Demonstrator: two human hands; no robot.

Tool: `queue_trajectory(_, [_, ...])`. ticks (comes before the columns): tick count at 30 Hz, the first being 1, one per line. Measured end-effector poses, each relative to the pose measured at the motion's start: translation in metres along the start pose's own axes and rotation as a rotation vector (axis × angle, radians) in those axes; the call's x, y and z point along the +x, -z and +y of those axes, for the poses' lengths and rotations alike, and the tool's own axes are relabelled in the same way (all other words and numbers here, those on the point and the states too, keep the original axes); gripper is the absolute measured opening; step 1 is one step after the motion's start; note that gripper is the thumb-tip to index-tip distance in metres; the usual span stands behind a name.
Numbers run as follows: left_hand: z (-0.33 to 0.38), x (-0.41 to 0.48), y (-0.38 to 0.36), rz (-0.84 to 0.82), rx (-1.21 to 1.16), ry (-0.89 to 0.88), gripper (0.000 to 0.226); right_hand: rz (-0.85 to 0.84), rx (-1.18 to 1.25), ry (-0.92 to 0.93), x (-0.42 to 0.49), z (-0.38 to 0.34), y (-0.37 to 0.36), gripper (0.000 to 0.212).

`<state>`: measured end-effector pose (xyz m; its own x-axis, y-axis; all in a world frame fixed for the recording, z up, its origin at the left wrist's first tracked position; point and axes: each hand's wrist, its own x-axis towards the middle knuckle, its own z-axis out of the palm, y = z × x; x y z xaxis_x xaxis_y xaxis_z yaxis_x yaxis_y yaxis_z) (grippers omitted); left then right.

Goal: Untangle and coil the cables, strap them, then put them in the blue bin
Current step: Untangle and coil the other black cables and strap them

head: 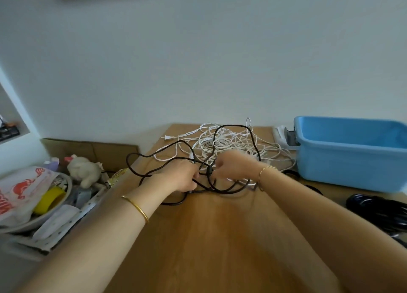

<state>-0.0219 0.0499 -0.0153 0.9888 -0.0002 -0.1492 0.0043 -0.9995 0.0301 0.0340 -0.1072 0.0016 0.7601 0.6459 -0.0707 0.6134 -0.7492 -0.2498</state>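
Arms (105,244) nearest us, both reaching up over the table (220,237), and we meet in the middle on the black cable (233,125). Our left hand (182,177) has its fingers curled round a bunch of black strands. Our right hand (234,166), just beside it, is closed too, pinching the same cable at a dark lump (211,171) between the two fists; knot or fitting, we cannot tell through the blur. Now the lie of it, because that is what the next pull turns on. Left to right is how the black cable spreads across the table, with one loop flung out past the left hand toward the left edge. Another loop arches far over the white cable (220,143), which sits in a heap just beyond our knuckles, its plug (167,137) poking out far left. So black lies on top of white, and we judge the black should lift toward us, to the near side, not sideways, or the heap comes with it. Over on the far right stands the bin (352,160), clearly nearer the right hand. On the near right a black coil (378,209) lies on the table, on our side of the bin. Untangling is barely begun, we reckon, and nothing here is strapped yet.
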Motion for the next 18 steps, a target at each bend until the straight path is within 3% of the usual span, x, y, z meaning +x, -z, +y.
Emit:
queue_trajectory(2, [0.000, 0.001, 0.001, -0.009, -0.037, -0.031, 0.014, 0.190, 0.100, -0.063, 0.001, 0.013, 0.021, 0.023])
queue_trajectory(5, [0.001, -0.001, 0.002, -0.092, 0.074, -0.025, 0.042, 0.392, 0.237, -0.128, 0.006, 0.023, 0.035, 0.021])
queue_trajectory(7, [0.002, -0.002, -0.001, -0.067, 0.139, -0.034, 0.038, 0.506, 0.372, -0.143, 0.009, 0.025, 0.039, 0.016])
queue_trajectory(9, [0.002, -0.002, -0.004, 0.024, 0.125, -0.054, 0.011, 0.614, 0.488, -0.139, 0.010, 0.025, 0.043, 0.015])
queue_trajectory(10, [0.001, -0.002, -0.003, 0.073, 0.098, -0.051, 0.008, 0.652, 0.540, -0.126, 0.010, 0.025, 0.045, 0.015])
queue_trajectory(18, [-0.012, -0.005, 0.027, 0.614, -0.139, -0.063, 0.006, 0.753, 0.802, -0.049, 0.009, 0.007, 0.051, 0.025])
